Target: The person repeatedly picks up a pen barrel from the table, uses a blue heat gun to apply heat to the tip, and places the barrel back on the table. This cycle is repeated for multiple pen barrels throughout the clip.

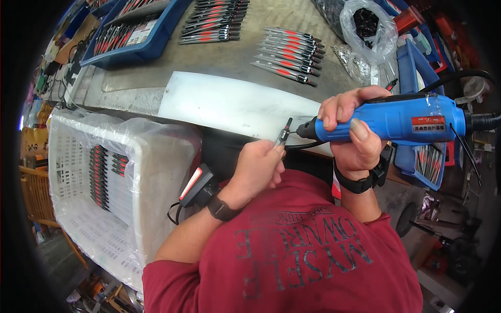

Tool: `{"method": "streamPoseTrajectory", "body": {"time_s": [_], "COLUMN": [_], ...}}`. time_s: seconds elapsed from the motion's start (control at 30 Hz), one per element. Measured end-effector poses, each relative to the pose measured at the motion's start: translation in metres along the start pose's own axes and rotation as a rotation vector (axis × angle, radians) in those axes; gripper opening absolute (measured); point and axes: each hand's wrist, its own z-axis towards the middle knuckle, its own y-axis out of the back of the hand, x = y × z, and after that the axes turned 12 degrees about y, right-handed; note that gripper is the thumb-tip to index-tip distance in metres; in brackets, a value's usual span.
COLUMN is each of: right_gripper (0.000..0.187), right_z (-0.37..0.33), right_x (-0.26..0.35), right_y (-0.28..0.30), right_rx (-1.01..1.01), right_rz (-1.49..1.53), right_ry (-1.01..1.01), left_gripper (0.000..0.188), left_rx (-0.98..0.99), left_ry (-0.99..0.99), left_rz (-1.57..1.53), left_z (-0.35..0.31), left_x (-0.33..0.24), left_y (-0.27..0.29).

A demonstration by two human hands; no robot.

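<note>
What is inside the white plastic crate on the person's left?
The white crate is lined with a clear plastic bag and holds rows of black-and-red cutters stacked against its far side. The near corner is hidden by the bag and the left forearm.

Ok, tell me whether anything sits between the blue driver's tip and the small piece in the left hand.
Nothing visible does: the blue driver in the right hand points its tip straight at the small piece pinched by the left hand.
</note>
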Motion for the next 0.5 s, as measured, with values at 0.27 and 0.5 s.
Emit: {"method": "streamPoseTrajectory", "body": {"time_s": [0.27, 0.5], "right_gripper": [0.055, 0.054], "right_z": [-0.0001, -0.0009], "right_x": [-0.003, -0.0053], "right_y": [-0.0002, -0.0038], "right_rx": [-0.007, -0.034], "right_rz": [-0.005, -0.036], "right_ry": [-0.027, -0.023], "left_gripper": [0.022, 0.023], "left_rx": [-0.002, 0.003], "left_ry": [-0.002, -0.015], "left_rz": [0.004, 0.006], "left_z": [0.0015, 0.0012], "left_x": [0.001, 0.0011], "left_y": [0.0004, 0.0011]}}
